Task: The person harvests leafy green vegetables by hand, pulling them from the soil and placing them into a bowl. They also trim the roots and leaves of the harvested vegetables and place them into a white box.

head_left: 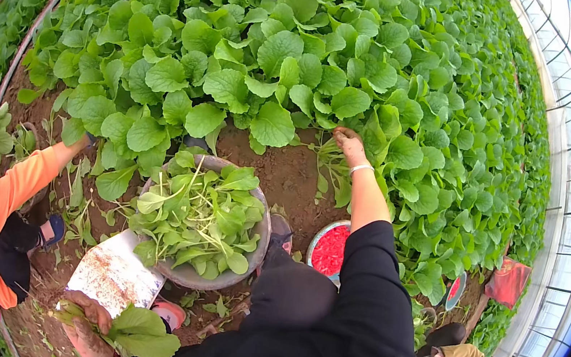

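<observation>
Reaching forward, the right hand (349,143) is closing its fingers round the base of a leafy plant (334,162) at the front edge of the bed of greens (304,42); the fingertips are buried in stems and soil, so the exact grip cannot be told. A pale bracelet (361,167) is sitting on that wrist.

Left hand (84,322): low at the picture's bottom edge, soil-stained, curling loosely round a bunch of cut greens (143,334) with broad leaves lying across the palm.

Basin (257,248): grey, round, standing on bare soil (286,171) between the two hands, heaped with picked greens (196,213) that are spilling to its rim.

White sack (113,275): lying flat, touching the basin's lower left edge.

Red-filled bowl (329,249): sitting just right of the basin, partly hidden by the black sleeve (368,263).

Bare soil: a narrow brown strip is running between basin and bed, the only open ground ahead of the right hand; plants are crowding it on the far side and the right.

Another person: an orange sleeve (2,193) is stretching in from the left edge, its hand (86,141) reaching into leaves at the bed's near left corner, well apart from the basin.

Greenhouse wall (569,182): curving down the right rim, close against the bed.
</observation>
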Action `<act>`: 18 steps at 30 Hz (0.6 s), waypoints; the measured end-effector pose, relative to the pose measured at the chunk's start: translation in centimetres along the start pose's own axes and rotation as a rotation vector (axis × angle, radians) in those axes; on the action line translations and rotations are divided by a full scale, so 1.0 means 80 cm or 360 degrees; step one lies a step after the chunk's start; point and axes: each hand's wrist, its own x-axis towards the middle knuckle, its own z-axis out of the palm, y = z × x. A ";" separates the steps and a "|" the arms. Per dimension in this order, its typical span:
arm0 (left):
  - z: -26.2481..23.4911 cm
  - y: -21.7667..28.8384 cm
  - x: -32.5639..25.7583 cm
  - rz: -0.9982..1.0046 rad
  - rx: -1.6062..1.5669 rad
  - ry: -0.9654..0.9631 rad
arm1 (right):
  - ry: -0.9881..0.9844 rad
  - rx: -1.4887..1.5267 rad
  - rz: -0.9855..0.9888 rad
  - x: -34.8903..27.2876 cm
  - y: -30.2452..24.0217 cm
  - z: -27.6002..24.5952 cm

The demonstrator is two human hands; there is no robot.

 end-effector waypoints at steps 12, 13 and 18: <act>0.017 -0.007 0.010 -0.0055 -0.0111 0.0190 | -0.0878 -0.3841 -0.0274 -0.014 -0.011 0.165; 0.016 -0.008 0.009 -0.0059 -0.0130 0.0185 | -0.0845 -0.3714 -0.0136 -0.009 -0.014 0.161; 0.011 -0.012 0.013 -0.0113 -0.0180 0.0213 | -0.0745 -0.3225 0.0238 0.007 -0.028 0.137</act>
